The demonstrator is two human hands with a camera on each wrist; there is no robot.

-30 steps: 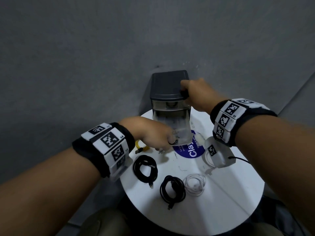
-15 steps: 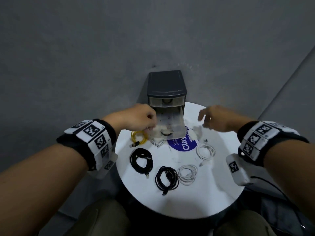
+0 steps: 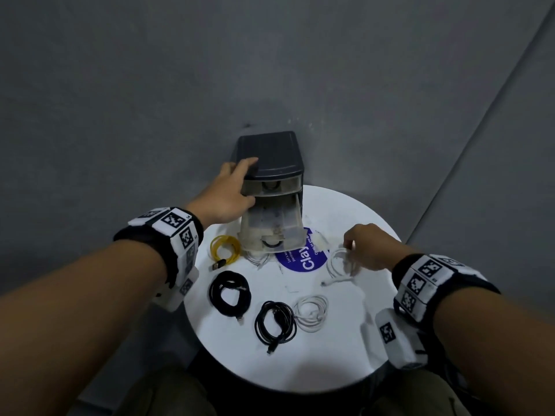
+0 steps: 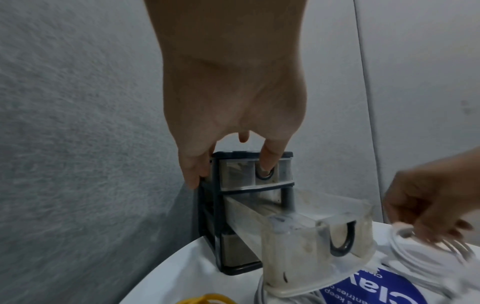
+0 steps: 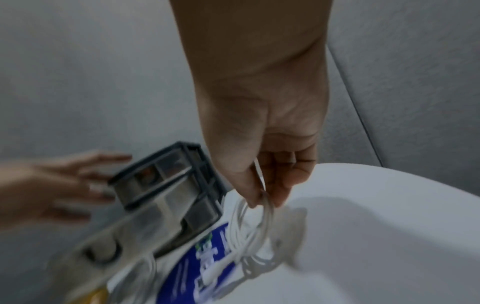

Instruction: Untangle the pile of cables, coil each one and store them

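Observation:
A dark grey drawer unit [image 3: 270, 154] stands at the table's back edge, its clear middle drawer [image 3: 270, 229] pulled out. My left hand [image 3: 246, 178] rests on the unit's top left corner with straight fingers and its thumb on the top drawer's front [image 4: 267, 164]. To the right of the drawer, my right hand [image 3: 350, 246] pinches a coiled white cable [image 3: 339, 264] between thumb and fingers [image 5: 262, 197], and the coil hangs to the table. A yellow coil [image 3: 225, 247], two black coils [image 3: 229, 292] [image 3: 274, 322] and a second white coil [image 3: 310, 310] lie on the table.
The small round white table [image 3: 330, 355] carries a blue sticker [image 3: 303, 259] in front of the drawer. A thin white cable [image 3: 258, 259] lies partly under the open drawer. Grey padded walls stand close behind the unit. My knees are below the table's near edge.
My left hand left the drawer front and went up to the unit's top corner. My right hand came off the unit, dropped to the right and took hold of the white coil.

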